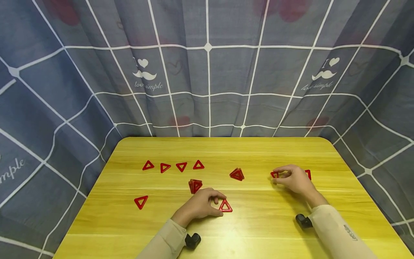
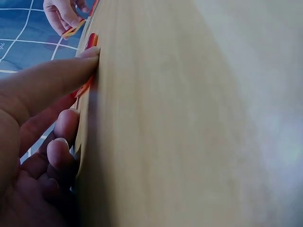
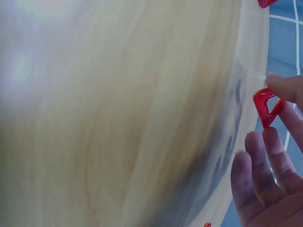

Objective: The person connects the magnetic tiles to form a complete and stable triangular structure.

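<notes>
Low over the wooden table, my left hand (image 1: 202, 204) pinches a red triangular frame (image 1: 226, 210) between thumb and index finger. The left wrist view has the thumb against this triangle's edge (image 2: 92, 40). Farther right, my right hand (image 1: 295, 180) holds another red triangle (image 1: 274, 175) by thumb and fingertips, raised off the tabletop in the right wrist view. Between the hands stands a small red pyramid-like piece (image 1: 237, 174) of triangles. A similar piece (image 1: 195, 186) sits just beyond my left hand. Behind my right hand a red triangle (image 1: 309, 174) is partly hidden.
Several loose red triangles, one a flat triangle (image 1: 148, 168), lie in a row at the back left of the yellow table (image 1: 106, 223). A lone triangle (image 1: 141, 198) lies nearer the left side. A grey-blue checked curtain (image 1: 226, 72) hangs around the table.
</notes>
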The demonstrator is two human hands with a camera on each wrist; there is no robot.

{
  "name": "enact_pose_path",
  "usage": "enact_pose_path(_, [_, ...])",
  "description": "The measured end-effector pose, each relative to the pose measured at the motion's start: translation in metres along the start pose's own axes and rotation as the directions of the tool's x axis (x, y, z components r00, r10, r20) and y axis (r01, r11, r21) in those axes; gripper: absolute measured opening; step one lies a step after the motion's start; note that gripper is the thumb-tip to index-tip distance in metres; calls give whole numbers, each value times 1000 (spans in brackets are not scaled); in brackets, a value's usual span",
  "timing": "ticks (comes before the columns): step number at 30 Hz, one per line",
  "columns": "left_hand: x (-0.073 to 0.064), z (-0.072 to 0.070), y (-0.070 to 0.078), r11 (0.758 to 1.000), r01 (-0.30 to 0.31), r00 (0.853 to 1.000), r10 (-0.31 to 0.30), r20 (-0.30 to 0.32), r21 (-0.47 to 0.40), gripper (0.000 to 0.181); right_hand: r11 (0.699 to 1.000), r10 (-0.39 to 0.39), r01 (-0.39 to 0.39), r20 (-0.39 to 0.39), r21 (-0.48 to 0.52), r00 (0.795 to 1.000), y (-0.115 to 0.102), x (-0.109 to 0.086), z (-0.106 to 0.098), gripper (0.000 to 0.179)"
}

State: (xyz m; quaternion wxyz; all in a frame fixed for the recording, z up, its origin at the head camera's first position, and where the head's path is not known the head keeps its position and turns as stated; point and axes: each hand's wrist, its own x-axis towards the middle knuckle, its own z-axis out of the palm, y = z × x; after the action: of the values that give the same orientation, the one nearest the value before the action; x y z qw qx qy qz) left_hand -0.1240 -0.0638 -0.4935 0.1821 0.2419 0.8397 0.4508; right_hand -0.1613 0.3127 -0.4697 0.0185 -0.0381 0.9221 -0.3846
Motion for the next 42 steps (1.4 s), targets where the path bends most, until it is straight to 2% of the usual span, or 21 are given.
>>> enact_pose_path(4, [0, 0, -1, 1000, -6, 1000, 6, -1, 0, 42, 999, -34, 34, 19, 21, 999, -6, -3, 6, 34])
enact_pose_path(11, [0, 1, -1, 1000, -12, 1000, 12, 7, -1, 43, 987, -155, 151, 80, 48, 985, -11, -11, 22, 31])
enact_pose_path(20, [0, 1, -2, 1000, 1, 1000, -1, -19, -4, 42, 971, -218, 203, 128, 124, 967, -28, -16, 49, 31])
enact_pose_path(30, [-1, 1, -1, 1000, 1, 1000, 0, -17, 11, 39, 940, -316, 275, 217, 201, 924, -50, -19, 73, 31])
enact_pose_path(38, [-1, 1, -4, 999, -5, 1000, 6, -14, 35, 38, 936, -314, 242, 297, 255, 902, -61, -22, 84, 32])
enact_pose_path(42, [-1, 1, -5, 999, -5, 1000, 5, -16, 43, 38, 932, -328, 250, 318, 262, 890, -65, -22, 88, 32])
